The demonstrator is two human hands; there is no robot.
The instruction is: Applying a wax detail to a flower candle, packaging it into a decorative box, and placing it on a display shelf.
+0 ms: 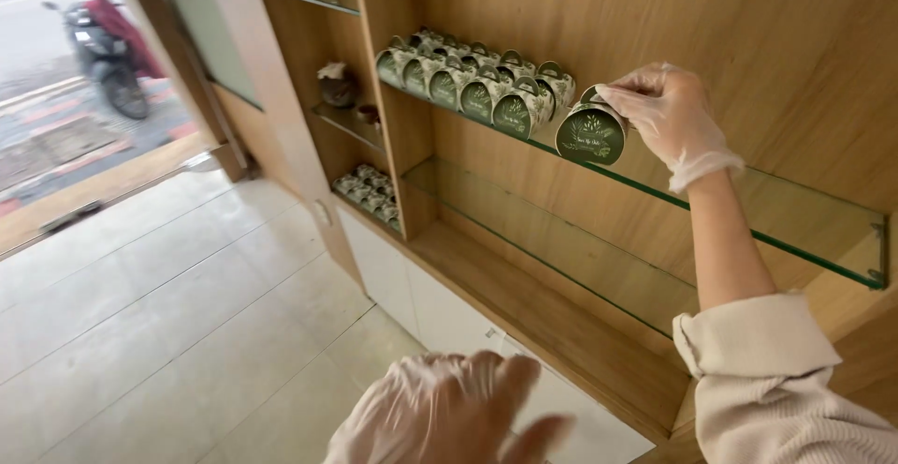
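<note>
The right hand (pixel 669 113), in a thin translucent disposable glove, holds a small round green-and-white paper gift box with a leaf-printed face and a curved carry handle (pixel 590 133) at the upper glass shelf (pixel 795 225) of a light wooden wall unit (pixel 748 34). The fingers (pixel 629 99) close over the top of the box around its handle, so the grip is narrow and wrapped on the box. The box hangs at the front edge of the shelf, tilted with its printed face outward; whether its base touches the glass I cannot tell. It sits just beside the end of a double row of matching green-and-white boxes (pixel 472 85) lined along the same shelf.

The step in hand looks like setting this box at the right end of that row. The next move would likely call for squaring its face with its neighbours and lowering it flat before the fingers let go.

The left hand (pixel 449 413), also gloved, hovers low in the foreground with its fingers spread wide, holding nothing and touching nothing. A lower glass shelf (pixel 561 239) lies beneath.
</note>
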